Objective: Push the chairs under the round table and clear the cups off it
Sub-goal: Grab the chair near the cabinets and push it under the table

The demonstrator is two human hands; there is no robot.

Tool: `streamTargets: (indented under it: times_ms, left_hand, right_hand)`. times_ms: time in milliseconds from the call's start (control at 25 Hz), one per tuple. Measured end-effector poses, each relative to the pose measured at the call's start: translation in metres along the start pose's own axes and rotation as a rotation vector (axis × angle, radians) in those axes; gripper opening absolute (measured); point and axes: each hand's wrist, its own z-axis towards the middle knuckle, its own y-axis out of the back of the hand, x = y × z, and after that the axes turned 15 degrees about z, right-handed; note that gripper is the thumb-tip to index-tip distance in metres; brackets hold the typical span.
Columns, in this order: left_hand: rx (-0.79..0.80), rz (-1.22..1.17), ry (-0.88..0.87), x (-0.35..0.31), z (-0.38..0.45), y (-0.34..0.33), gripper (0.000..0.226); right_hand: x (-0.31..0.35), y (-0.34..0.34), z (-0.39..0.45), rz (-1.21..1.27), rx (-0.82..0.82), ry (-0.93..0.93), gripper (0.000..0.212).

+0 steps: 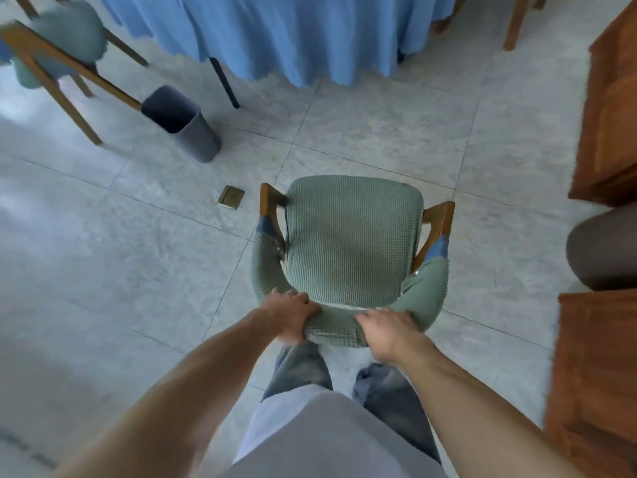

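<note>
Blurred second chair (pixel 58 43), tabletop out of frame

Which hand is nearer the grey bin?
Left. The left hand grips the chair back on the side toward the grey bin; the right hand grips farther away.

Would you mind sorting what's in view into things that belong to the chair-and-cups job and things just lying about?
Belongs to the job:
green chair, held at its backrest by left hand and right hand
blue-clothed table
second chair

Just lying about:
grey bin
brass floor plate
wooden cabinet
</note>
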Motion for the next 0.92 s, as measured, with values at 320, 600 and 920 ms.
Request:
streamTargets:
  times_ms: [320, 600, 920]
  left_hand:
    - [-0.068, -0.023, 0.156, -0.035, -0.006, 0.008, 0.050]
    - [-0.182, -0.104, 0.206, -0.071, 0.043, 0.082, 0.032]
    - [-0.203, -0.062, 0.237, -0.040, 0.114, 0.162, 0.035]
  right_hand:
    - [-0.022, 0.012, -0.015, -0.127, 0.012, 0.104, 0.050]
    - [-0.097, 0.088, -0.013, -0.214, -0.072, 0.041, 0.060]
    - [-0.151, 0.183, 0.037, -0.240, -0.174, 0.018, 0.056]
